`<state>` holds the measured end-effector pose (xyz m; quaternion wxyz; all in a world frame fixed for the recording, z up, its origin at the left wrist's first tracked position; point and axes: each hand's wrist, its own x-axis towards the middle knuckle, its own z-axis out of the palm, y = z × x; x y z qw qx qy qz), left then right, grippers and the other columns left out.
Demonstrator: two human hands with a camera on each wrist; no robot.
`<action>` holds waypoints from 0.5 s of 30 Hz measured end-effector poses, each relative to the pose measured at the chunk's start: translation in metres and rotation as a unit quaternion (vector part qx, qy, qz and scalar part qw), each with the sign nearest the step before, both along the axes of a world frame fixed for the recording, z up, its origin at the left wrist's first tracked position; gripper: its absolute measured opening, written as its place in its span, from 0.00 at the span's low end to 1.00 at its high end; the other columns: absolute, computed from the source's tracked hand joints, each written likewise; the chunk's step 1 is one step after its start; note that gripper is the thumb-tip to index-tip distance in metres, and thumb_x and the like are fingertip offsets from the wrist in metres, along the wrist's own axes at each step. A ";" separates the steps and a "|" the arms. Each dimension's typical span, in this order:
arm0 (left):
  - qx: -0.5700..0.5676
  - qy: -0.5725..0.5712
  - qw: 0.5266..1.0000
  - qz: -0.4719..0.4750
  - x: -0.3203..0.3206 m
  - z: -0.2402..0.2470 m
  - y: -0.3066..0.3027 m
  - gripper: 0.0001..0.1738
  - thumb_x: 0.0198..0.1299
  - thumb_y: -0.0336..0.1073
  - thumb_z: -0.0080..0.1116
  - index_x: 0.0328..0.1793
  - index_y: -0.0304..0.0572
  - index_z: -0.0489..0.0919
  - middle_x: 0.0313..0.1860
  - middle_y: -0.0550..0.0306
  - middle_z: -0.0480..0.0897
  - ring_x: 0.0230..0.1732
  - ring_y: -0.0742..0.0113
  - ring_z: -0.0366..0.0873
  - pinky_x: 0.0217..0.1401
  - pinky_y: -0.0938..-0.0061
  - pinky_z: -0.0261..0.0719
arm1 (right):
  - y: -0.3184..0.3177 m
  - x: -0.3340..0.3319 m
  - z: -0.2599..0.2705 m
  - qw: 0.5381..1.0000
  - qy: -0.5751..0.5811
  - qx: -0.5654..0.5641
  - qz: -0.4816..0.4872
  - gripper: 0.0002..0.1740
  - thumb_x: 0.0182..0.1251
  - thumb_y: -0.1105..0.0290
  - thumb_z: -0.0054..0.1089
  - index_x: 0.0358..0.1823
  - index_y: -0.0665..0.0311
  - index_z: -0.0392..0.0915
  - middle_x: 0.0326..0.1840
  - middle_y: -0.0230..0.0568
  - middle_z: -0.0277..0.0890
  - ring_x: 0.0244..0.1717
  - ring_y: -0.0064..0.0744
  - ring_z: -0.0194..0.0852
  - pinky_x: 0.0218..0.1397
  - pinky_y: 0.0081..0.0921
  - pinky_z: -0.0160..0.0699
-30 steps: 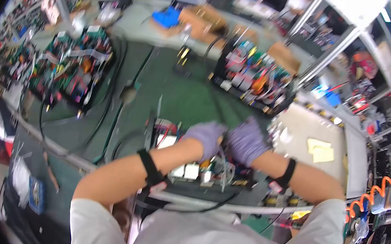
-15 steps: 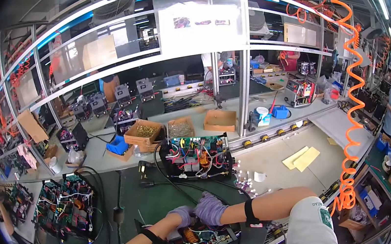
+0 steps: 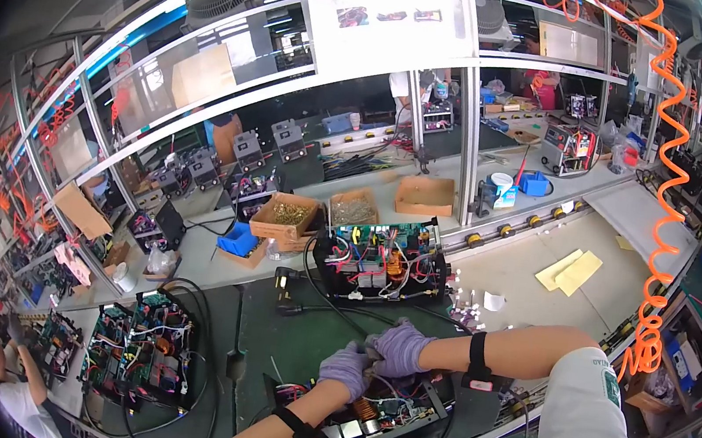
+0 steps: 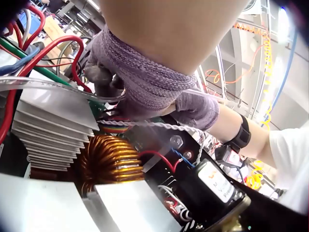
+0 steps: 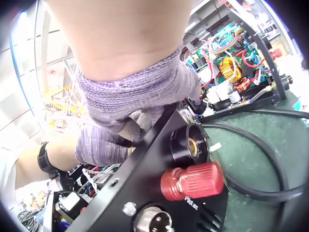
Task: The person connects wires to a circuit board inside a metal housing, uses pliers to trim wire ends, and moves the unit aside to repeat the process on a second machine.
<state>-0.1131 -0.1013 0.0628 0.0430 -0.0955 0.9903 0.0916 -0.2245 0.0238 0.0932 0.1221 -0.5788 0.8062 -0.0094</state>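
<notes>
Both hands wear purple knitted gloves and meet over the far end of an open black unit (image 3: 394, 429). Close beside the right hand (image 3: 400, 350) is the left hand (image 3: 344, 369). In the left wrist view, the left glove (image 4: 140, 77) has bent fingers among wires, above a copper coil (image 4: 113, 162) and a finned heat sink (image 4: 53, 125). The right wrist view shows the right glove (image 5: 135, 92) with curled fingers behind the black panel (image 5: 130, 179), which carries a red knob (image 5: 193, 181). What the fingertips hold is hidden.
Behind the hands stands another open unit (image 3: 381, 258); a pair of open units (image 3: 143, 347) lies left. Black cables (image 3: 339, 310) cross the green mat. Farther back are cardboard boxes (image 3: 425, 198) and a blue bin (image 3: 237, 240). An orange coiled hose (image 3: 666, 216) hangs right.
The head view has tilted up from the bench to show the frames beyond, then shifted slightly. Both hands remain together over the near unit.
</notes>
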 end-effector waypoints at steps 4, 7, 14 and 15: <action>-0.031 -0.036 0.999 -0.014 0.002 0.013 -0.001 0.21 0.54 0.46 0.61 0.54 0.57 0.84 0.61 0.50 0.76 0.61 0.47 0.74 0.62 0.59 0.75 | -0.011 -0.005 -0.003 0.996 -0.069 0.030 -0.047 0.25 0.65 0.49 0.51 0.56 0.55 0.72 0.44 0.46 0.84 0.50 0.50 0.82 0.62 0.58 0.63; 0.008 -0.026 0.999 0.017 0.009 0.026 0.004 0.21 0.53 0.48 0.62 0.55 0.62 0.85 0.58 0.52 0.78 0.60 0.50 0.74 0.63 0.60 0.73 | -0.016 0.003 0.017 0.990 -0.037 0.133 -0.005 0.28 0.64 0.48 0.55 0.57 0.59 0.76 0.49 0.49 0.83 0.54 0.49 0.81 0.67 0.60 0.60; -0.095 -0.029 0.995 0.008 0.015 0.032 0.015 0.18 0.54 0.49 0.62 0.50 0.59 0.86 0.55 0.54 0.78 0.60 0.52 0.74 0.62 0.59 0.73 | -0.014 0.022 0.022 0.986 0.025 0.162 0.019 0.24 0.58 0.52 0.60 0.51 0.59 0.83 0.49 0.49 0.84 0.56 0.48 0.81 0.71 0.66 0.53; -0.083 -0.015 0.996 0.019 0.015 0.029 0.014 0.18 0.54 0.50 0.62 0.49 0.58 0.86 0.54 0.53 0.79 0.59 0.52 0.75 0.61 0.59 0.73 | -0.013 0.023 0.019 0.988 0.037 0.150 0.011 0.23 0.58 0.53 0.60 0.49 0.59 0.84 0.47 0.48 0.84 0.54 0.47 0.82 0.71 0.66 0.53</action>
